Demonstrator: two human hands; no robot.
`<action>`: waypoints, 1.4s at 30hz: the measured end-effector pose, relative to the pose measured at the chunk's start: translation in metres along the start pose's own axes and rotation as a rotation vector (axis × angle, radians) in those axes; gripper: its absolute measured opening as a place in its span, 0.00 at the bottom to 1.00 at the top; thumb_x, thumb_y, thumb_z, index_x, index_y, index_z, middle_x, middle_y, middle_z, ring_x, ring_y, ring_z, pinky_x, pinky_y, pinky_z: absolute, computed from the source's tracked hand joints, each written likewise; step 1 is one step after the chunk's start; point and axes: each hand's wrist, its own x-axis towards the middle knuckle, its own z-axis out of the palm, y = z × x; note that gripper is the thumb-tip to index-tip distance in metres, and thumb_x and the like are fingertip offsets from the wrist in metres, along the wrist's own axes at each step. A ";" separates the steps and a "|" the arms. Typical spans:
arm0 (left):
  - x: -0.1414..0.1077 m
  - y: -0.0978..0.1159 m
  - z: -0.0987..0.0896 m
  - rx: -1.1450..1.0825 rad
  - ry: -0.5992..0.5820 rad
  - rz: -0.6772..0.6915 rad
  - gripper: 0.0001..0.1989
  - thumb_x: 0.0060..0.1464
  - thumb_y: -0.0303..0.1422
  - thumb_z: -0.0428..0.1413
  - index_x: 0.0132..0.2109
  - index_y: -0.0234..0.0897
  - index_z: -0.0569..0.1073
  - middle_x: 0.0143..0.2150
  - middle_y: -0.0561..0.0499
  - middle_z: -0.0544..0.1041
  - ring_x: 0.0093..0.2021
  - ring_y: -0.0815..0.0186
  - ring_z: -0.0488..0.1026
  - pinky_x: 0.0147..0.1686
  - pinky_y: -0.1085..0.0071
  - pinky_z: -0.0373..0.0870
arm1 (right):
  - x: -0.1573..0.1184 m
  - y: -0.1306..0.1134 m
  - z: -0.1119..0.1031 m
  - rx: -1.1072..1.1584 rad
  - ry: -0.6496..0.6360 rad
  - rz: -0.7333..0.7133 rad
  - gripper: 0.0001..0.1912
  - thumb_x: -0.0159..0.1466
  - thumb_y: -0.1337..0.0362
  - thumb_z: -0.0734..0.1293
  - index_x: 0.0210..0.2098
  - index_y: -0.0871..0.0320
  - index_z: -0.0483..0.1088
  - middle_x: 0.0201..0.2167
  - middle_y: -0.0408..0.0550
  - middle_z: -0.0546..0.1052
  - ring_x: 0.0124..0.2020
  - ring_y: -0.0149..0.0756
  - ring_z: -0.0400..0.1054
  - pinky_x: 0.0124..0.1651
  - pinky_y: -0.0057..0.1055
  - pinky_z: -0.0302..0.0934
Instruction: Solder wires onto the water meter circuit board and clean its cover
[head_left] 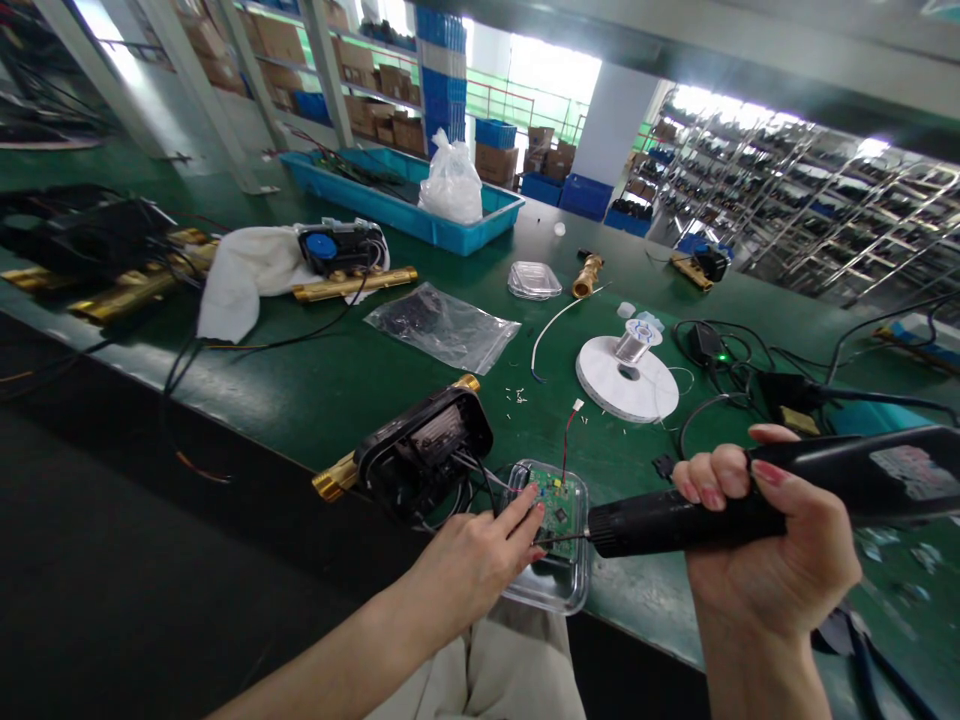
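Observation:
Near the table's front edge lies a clear plastic cover (574, 592) with a green circuit board (568, 508) in it. The fingertips of my left hand (480, 548) press on the board's left part, holding it; the thumb is hidden. My right hand (784, 545) is wrapped round a black electric screwdriver (645, 525), which lies nearly level. Its thin bit reaches left across the board to my left fingertips; the tip itself is hard to make out. Thin wires run from the board to an open black housing (427, 450) on a brass pipe (334, 478), left of the cover.
Behind are small loose screws (519, 397), a clear plastic bag (450, 330), a solder spool (636, 343) on a white reel (604, 385), and stacked clear covers (534, 280). A blue tray (465, 235) stands farther back. Cables (739, 345) lie at right, brass-pipe units (142, 285) at left.

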 end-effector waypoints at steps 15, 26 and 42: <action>0.000 0.002 -0.005 -0.041 -0.028 -0.030 0.22 0.61 0.40 0.50 0.58 0.36 0.65 0.64 0.41 0.61 0.35 0.65 0.76 0.31 0.66 0.77 | -0.009 -0.008 0.003 -0.135 -0.056 -0.115 0.12 0.51 0.69 0.61 0.36 0.56 0.65 0.15 0.37 0.62 0.17 0.26 0.54 0.23 0.26 0.54; 0.003 0.002 -0.004 -0.057 -0.056 -0.043 0.21 0.59 0.38 0.52 0.57 0.33 0.66 0.64 0.41 0.61 0.36 0.63 0.77 0.30 0.65 0.78 | -0.023 -0.003 0.011 -0.193 -0.159 -0.158 0.13 0.52 0.70 0.62 0.38 0.55 0.64 0.16 0.36 0.65 0.16 0.26 0.56 0.22 0.28 0.56; 0.000 0.003 -0.008 -0.066 -0.032 -0.014 0.21 0.60 0.35 0.51 0.58 0.32 0.65 0.63 0.38 0.62 0.34 0.63 0.77 0.31 0.65 0.77 | -0.039 0.003 0.030 -0.242 -0.478 -0.171 0.09 0.58 0.72 0.63 0.36 0.53 0.60 0.19 0.33 0.66 0.17 0.24 0.60 0.21 0.26 0.59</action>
